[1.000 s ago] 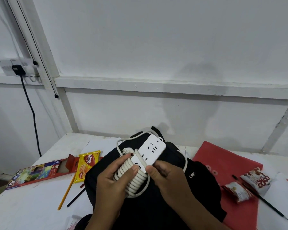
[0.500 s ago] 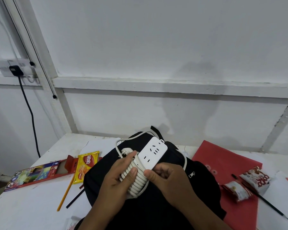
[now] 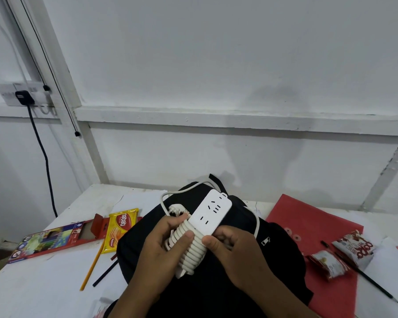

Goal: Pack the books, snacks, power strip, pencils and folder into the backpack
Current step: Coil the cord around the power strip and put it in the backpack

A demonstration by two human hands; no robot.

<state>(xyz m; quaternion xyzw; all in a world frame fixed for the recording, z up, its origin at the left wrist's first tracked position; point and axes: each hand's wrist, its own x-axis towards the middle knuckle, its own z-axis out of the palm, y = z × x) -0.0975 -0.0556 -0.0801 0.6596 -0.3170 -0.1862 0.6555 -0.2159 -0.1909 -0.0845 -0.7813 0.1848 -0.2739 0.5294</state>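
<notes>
Left hand (image 3: 161, 246) & right hand (image 3: 231, 251) both clasped round power strip (image 3: 213, 212), above backpack (image 3: 216, 288).

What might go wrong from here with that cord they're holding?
The loose loop of cord hanging off the power strip may snag on the way into the backpack. The coils are held only by the left hand and right hand, so they may unwind if the grip eases. No opening shows on the backpack, so one hand may have to let go.
</notes>
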